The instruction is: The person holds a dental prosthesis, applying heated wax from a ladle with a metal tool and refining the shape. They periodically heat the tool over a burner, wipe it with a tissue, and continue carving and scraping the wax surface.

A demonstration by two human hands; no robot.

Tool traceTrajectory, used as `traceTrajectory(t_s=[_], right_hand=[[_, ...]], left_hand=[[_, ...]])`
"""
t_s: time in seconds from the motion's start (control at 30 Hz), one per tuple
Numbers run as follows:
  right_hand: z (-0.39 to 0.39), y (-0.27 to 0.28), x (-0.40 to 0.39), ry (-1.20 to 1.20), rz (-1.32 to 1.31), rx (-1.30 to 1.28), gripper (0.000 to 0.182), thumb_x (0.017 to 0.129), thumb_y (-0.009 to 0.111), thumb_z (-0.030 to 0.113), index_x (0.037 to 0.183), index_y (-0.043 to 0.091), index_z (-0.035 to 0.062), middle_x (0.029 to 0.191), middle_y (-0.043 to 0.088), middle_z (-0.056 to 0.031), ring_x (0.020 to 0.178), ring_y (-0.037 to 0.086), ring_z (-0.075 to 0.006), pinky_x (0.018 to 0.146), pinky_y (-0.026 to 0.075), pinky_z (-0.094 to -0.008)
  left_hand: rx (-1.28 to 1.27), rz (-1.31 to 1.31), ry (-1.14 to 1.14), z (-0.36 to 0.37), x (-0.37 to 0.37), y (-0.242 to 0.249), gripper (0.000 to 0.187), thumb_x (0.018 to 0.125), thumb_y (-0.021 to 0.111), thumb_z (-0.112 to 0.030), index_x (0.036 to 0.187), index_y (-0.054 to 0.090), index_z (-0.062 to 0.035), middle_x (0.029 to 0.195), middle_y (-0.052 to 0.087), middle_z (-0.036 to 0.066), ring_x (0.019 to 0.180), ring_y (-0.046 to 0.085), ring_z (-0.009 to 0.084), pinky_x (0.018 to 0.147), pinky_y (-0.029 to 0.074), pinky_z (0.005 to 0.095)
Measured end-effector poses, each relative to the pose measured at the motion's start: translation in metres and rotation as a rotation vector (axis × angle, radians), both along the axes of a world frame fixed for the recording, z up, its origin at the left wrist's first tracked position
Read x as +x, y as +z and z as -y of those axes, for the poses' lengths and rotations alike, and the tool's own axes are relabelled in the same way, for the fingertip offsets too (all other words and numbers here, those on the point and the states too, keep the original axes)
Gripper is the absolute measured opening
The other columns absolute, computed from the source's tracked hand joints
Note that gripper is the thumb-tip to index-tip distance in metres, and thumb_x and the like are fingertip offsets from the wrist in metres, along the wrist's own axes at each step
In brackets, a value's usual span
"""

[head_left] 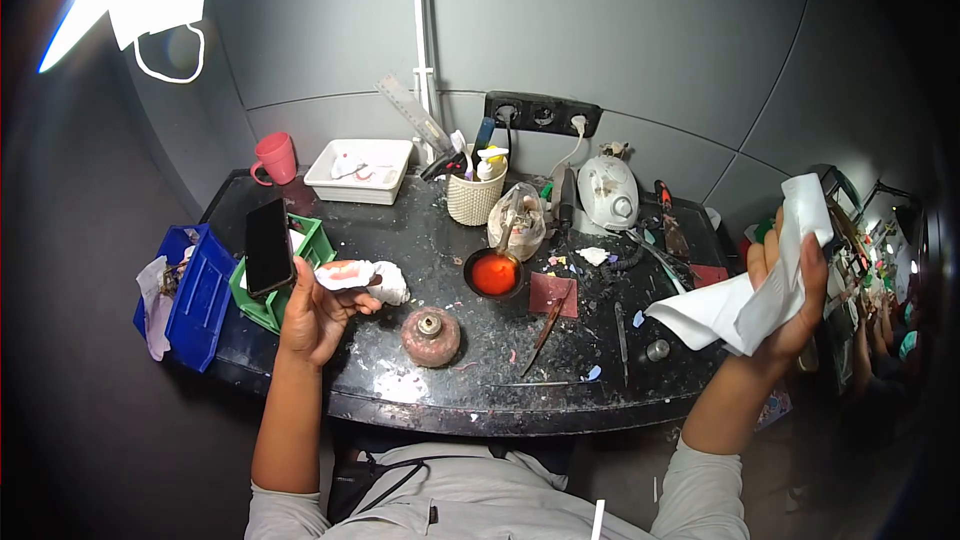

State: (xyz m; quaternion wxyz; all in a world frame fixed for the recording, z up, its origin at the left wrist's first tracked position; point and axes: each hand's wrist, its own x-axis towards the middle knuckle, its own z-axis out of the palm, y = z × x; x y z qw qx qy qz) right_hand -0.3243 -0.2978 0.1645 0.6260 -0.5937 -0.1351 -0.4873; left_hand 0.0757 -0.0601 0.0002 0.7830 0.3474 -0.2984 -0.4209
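My left hand (322,320) is palm up, fingers curled at a white plaster dental model (390,285) with pink wax (347,272) on it; the underside of its grip is hidden. Just left of the thumb, overlapping it in this view, a black smartphone (268,250) stands tilted in front of a green bin (318,244). Raised at the right, my right hand (795,310) grips a crumpled white paper towel (735,310) that hangs toward the table. Between the hands are a pink spirit burner (431,338) and a dark bowl of glowing red-orange liquid (495,274).
On the black table lie a red wax sheet (554,295), a wax knife (546,335), scraps and a small metal cap (657,350). Behind stand a white tray (350,192), pink mug (275,158), tool cup (472,199) and white machine (608,192). A blue bin (205,300) is left.
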Motion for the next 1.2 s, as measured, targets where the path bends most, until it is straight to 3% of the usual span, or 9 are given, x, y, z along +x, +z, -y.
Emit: traceTrajectory(t_s=[0.07, 0.13, 0.2, 0.37, 0.47, 0.5, 0.6, 0.7, 1.2], right_hand=[[-0.008, -0.017, -0.013, -0.445, 0.105, 0.236, 0.054, 0.098, 0.054, 0.029, 0.134, 0.043, -0.0104, 0.126, 0.055, -0.0168, 0.101, 0.061, -0.0250, 0.087, 0.050, -0.0331], [-0.022, -0.010, -0.007, -0.266, 0.143, -0.030, 0.071, 0.094, 0.057, 0.032, 0.146, 0.032, -0.0101, 0.148, 0.041, -0.0247, 0.134, 0.046, -0.0368, 0.111, 0.039, -0.0504], [-0.045, 0.002, 0.004, -0.305, 0.126, -0.058, 0.067, 0.082, 0.067, 0.019, 0.134, 0.043, -0.0173, 0.128, 0.059, -0.0269, 0.118, 0.060, -0.0359, 0.108, 0.042, -0.0472], [-0.088, 0.042, 0.071, 0.094, -0.013, -0.057, 0.070, 0.088, 0.060, 0.029, 0.139, 0.038, -0.0137, 0.134, 0.054, -0.0272, 0.124, 0.054, -0.0387, 0.109, 0.040, -0.0520], [-0.076, 0.062, 0.043, 0.391, -0.105, -0.059, 0.073, 0.092, 0.055, 0.037, 0.143, 0.035, -0.0110, 0.138, 0.050, -0.0274, 0.128, 0.050, -0.0408, 0.110, 0.038, -0.0556], [-0.057, 0.057, -0.017, 0.492, -0.135, -0.060, 0.074, 0.093, 0.054, 0.039, 0.144, 0.034, -0.0101, 0.140, 0.048, -0.0274, 0.130, 0.049, -0.0415, 0.110, 0.037, -0.0569], [-0.077, 0.082, 0.021, 0.799, -0.227, -0.067, 0.077, 0.097, 0.049, 0.047, 0.148, 0.030, -0.0074, 0.144, 0.045, -0.0276, 0.134, 0.045, -0.0436, 0.111, 0.035, -0.0605], [-0.064, 0.074, 0.027, 0.815, -0.236, -0.070, 0.077, 0.097, 0.048, 0.048, 0.148, 0.030, -0.0073, 0.144, 0.045, -0.0277, 0.134, 0.045, -0.0437, 0.111, 0.035, -0.0606], [-0.046, 0.054, 0.033, 0.867, -0.311, 0.048, 0.077, 0.098, 0.044, 0.050, 0.148, 0.031, -0.0061, 0.144, 0.046, -0.0283, 0.133, 0.045, -0.0444, 0.110, 0.035, -0.0616]], left_hand=[[0.006, -0.004, 0.009, 0.000, -0.002, 0.002, 0.079, 0.098, 0.033, -0.067, 0.116, 0.063, 0.0033, 0.106, 0.069, 0.027, 0.080, 0.071, 0.0330, 0.075, 0.057, 0.0390], [0.010, 0.021, -0.005, 0.001, -0.001, 0.001, 0.079, 0.097, 0.033, -0.067, 0.117, 0.063, 0.0035, 0.106, 0.069, 0.027, 0.081, 0.071, 0.0326, 0.075, 0.056, 0.0385], [0.019, 0.021, -0.001, 0.000, -0.001, -0.001, 0.080, 0.097, 0.032, -0.068, 0.117, 0.063, 0.0034, 0.106, 0.069, 0.026, 0.081, 0.071, 0.0323, 0.075, 0.056, 0.0378], [0.023, 0.034, -0.012, 0.001, 0.000, -0.002, 0.080, 0.098, 0.030, -0.067, 0.117, 0.063, 0.0032, 0.107, 0.069, 0.027, 0.082, 0.071, 0.0326, 0.075, 0.056, 0.0372], [0.016, 0.038, -0.024, 0.001, 0.000, -0.002, 0.080, 0.098, 0.029, -0.067, 0.118, 0.063, 0.0029, 0.108, 0.069, 0.027, 0.083, 0.071, 0.0330, 0.075, 0.056, 0.0375], [0.011, 0.041, -0.030, 0.001, 0.000, -0.002, 0.079, 0.098, 0.029, -0.067, 0.118, 0.063, 0.0026, 0.108, 0.069, 0.027, 0.083, 0.071, 0.0333, 0.075, 0.056, 0.0378], [0.008, 0.052, -0.048, 0.000, -0.002, 0.002, 0.076, 0.100, 0.028, -0.064, 0.118, 0.061, 0.0023, 0.106, 0.070, 0.020, 0.086, 0.071, 0.0303, 0.076, 0.055, 0.0361], [0.033, 0.034, -0.040, -0.001, 0.002, -0.003, 0.078, 0.098, 0.031, -0.068, 0.119, 0.062, 0.0010, 0.107, 0.069, 0.024, 0.084, 0.071, 0.0332, 0.084, 0.055, 0.0422], [-0.085, 0.119, -0.062, 0.004, 0.002, -0.005, 0.076, 0.100, 0.027, -0.064, 0.120, 0.060, 0.0019, 0.106, 0.069, 0.020, 0.089, 0.070, 0.0310, 0.078, 0.054, 0.0368]])
